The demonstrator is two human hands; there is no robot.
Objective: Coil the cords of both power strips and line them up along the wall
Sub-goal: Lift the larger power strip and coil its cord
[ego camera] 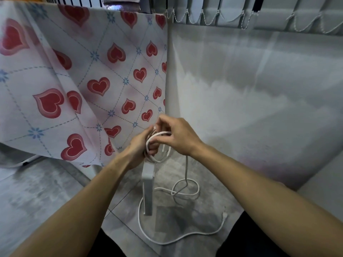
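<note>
My left hand (143,145) grips a small bundle of white cord loops (157,158). My right hand (176,134) pinches the same cord just above the bundle, with a strand arching over my left fingers. From the bundle the white cord (186,173) drops to the floor, where it lies in a loose loop (185,191). A white power strip (147,190) hangs or stands on end below my left hand. A second stretch of cord (167,240) curves across the floor and ends in a plug (225,215). I see only one strip.
A cloth with red hearts (83,86) hangs on the left, down to the floor. A pale grey wall (250,89) runs along the right, with vertical blinds (213,10) above. The floor is grey tile (46,191). My dark-clad knees show at the bottom edge.
</note>
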